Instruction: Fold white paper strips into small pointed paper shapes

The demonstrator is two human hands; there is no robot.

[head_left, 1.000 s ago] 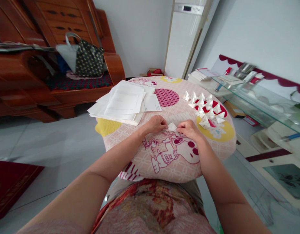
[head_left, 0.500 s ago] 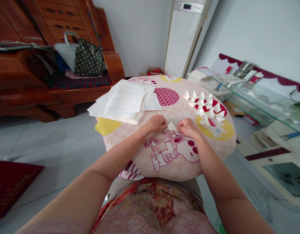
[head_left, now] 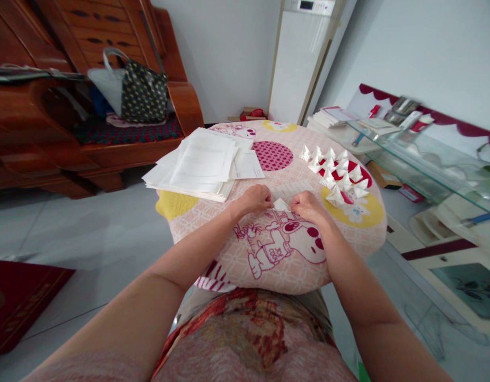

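Between my hands, just above the patterned tablecloth, is a small piece of folded white paper with a triangular peak. My left hand pinches its left end, fingers curled. At the other end, my right hand is closed on it in the same way. The fingertips cover both ends of the paper. To the right of my right hand stand several folded paper boats in loose rows. A stack of white paper sheets lies to the left, beyond my left hand.
The round table's cloth carries cartoon prints. At the right is a glass shelf with cups and papers on it. A wooden bench with a dotted bag stands back left. A white cabinet-like unit is behind the table.
Both hands stay in nearly the same place, still pinching the folded paper. The whole view has shifted very slightly; nothing else visibly differs.
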